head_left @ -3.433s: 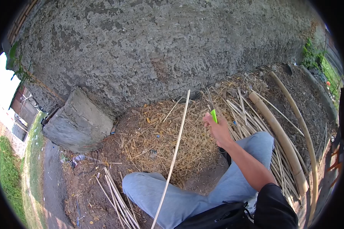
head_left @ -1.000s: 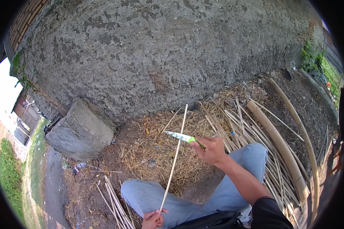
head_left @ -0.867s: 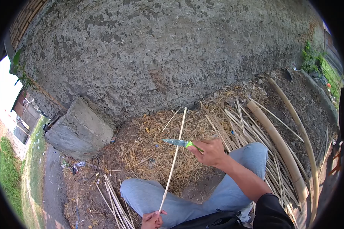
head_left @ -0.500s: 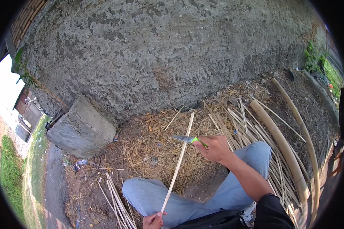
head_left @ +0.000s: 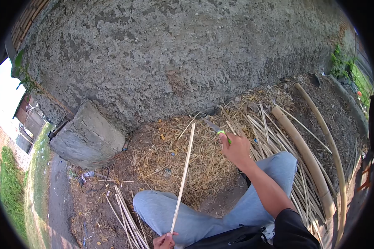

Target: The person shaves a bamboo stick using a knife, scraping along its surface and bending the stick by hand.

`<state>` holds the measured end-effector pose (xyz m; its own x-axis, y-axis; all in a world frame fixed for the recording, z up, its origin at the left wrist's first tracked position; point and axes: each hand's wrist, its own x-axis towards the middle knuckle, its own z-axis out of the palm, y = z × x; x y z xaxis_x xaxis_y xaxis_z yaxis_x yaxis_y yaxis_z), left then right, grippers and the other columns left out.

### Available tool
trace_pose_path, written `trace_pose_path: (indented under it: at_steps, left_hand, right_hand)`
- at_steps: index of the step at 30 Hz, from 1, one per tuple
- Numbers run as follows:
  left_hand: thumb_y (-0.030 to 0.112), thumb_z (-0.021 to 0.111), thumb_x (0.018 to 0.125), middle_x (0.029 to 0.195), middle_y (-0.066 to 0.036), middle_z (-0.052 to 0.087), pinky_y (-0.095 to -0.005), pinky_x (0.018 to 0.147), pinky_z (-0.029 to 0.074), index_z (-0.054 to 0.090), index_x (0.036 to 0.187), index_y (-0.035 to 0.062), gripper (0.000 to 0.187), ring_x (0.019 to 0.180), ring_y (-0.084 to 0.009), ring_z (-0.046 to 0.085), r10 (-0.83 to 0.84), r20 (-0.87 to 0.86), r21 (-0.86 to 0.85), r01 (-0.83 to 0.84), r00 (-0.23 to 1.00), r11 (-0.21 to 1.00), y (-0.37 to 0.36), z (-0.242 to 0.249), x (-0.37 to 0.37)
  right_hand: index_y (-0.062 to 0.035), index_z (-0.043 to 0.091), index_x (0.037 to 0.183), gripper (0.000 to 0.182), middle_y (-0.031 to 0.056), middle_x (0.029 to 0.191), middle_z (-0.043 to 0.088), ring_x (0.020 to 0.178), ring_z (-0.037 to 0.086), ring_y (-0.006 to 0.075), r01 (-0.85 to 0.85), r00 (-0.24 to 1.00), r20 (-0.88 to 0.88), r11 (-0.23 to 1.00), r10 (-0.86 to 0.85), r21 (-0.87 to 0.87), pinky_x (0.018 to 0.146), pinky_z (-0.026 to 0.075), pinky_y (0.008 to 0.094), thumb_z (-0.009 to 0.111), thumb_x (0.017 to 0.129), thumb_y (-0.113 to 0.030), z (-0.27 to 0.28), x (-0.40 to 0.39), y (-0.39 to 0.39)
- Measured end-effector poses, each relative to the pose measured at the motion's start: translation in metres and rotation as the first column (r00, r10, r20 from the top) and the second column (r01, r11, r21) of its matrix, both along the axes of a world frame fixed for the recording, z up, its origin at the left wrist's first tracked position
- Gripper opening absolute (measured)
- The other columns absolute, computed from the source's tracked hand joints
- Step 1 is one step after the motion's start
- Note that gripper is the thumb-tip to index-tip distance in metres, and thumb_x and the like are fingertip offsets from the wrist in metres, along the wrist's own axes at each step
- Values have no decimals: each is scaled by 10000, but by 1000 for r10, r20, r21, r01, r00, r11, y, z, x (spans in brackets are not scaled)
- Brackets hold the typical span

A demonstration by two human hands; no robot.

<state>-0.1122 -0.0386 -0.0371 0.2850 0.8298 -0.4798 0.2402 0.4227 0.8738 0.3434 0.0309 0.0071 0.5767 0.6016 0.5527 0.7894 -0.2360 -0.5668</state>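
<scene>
My left hand [head_left: 165, 240] pinches the lower end of a long pale strip [head_left: 183, 178], which slants up over my bent leg and the shavings. In my right hand [head_left: 238, 150] is a knife [head_left: 213, 125] with a green handle, its blade pointing up and to the left. The blade is apart from the strip, to the right of the strip's upper end. A pile of straw-like shavings [head_left: 195, 166] covers the ground in front of my legs.
Many thin strips [head_left: 278, 141] lie on the right beside a thick bamboo piece [head_left: 303, 157] and a long curved pole [head_left: 326, 133]. More strips [head_left: 126, 220] lie at the lower left. A large stone block [head_left: 89, 137] stands against the rough wall [head_left: 187, 54].
The knife has moved off the strip, up and to the right, with my right hand. The strip's upper end has shifted left, and my left hand has moved slightly left.
</scene>
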Motion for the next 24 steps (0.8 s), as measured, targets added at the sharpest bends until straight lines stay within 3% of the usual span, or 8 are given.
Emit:
trace_pose_path:
  at_steps: [2, 4, 5, 7, 14, 16, 19, 24]
  left_hand:
    - [265, 552, 1054, 574, 80, 407, -213, 435, 259, 695, 1021, 11, 293, 475, -30, 356, 42, 0, 14, -42, 999, 999, 3, -4, -1]
    - [262, 576, 1041, 584, 59, 439, -239, 453, 290, 707, 950, 6, 302, 509, -33, 386, -103, -165, 306, 150, 981, 940, 8, -5, 0]
    - [262, 576, 1041, 584, 59, 439, -239, 453, 290, 707, 950, 6, 302, 509, -33, 386, -98, -161, 306, 144, 982, 941, 8, 4, 8]
    - [253, 608, 1018, 605, 42, 464, -258, 479, 322, 726, 963, -9, 293, 558, -41, 411, -88, -292, 453, 219, 952, 864, 10, 34, 31]
    - [230, 646, 995, 657, 43, 516, -270, 537, 386, 728, 1114, -13, 283, 629, -48, 443, 94, -397, 577, 169, 913, 799, 34, 51, 59]
    - [250, 680, 975, 759, -163, 729, -302, 571, 505, 721, 1176, 22, 307, 569, -140, 639, 118, -418, 600, 176, 901, 780, 49, 40, 58]
    - [265, 641, 1002, 725, -81, 658, -280, 562, 447, 695, 1224, 4, 347, 583, -105, 561, 144, -441, 612, 179, 886, 770, 58, 56, 86]
    - [237, 539, 1055, 662, -18, 576, -271, 566, 399, 657, 1281, 6, 345, 580, -85, 477, 130, -468, 709, 284, 874, 645, 63, 46, 110]
  right_hand:
    - [-50, 700, 759, 429, 104, 472, 546, 397, 542, 285, 56, 994, -92, 992, -67, -116, 425, 399, 436, 599, 998, -391, 3, 1, -9]
    - [-28, 716, 774, 451, 131, 494, 555, 398, 496, 289, -6, 972, -236, 995, -16, -95, 445, 369, 444, 591, 1004, -395, 4, 3, -16]
    - [-28, 716, 774, 451, 131, 494, 555, 398, 496, 289, -11, 973, -232, 995, -12, -96, 445, 369, 444, 591, 1004, -395, 3, 3, -18]
    - [-25, 772, 933, 403, 53, 475, 478, 442, 440, 119, -85, 919, -389, 996, 65, -34, 471, 332, 361, 592, 1015, -376, -1, 1, -19]
    - [5, 738, 880, 465, -45, 532, 422, 476, 350, 25, -105, 652, -725, 973, 223, 204, 448, 259, 291, 536, 1051, -378, 16, -6, -22]
    - [5, 742, 945, 450, -83, 543, 397, 476, 312, 15, -72, 555, -779, 951, 290, 302, 446, 215, 270, 511, 1067, -361, 12, 1, -22]
    - [4, 741, 981, 429, -95, 547, 373, 479, 276, 6, -48, 438, -829, 930, 347, 363, 440, 190, 284, 518, 1067, -353, 14, 1, -23]
    - [-15, 752, 970, 395, 0, 514, 461, 438, 361, 85, -236, 736, -607, 954, 300, 184, 436, 283, 317, 570, 1034, -360, 3, -34, -26]
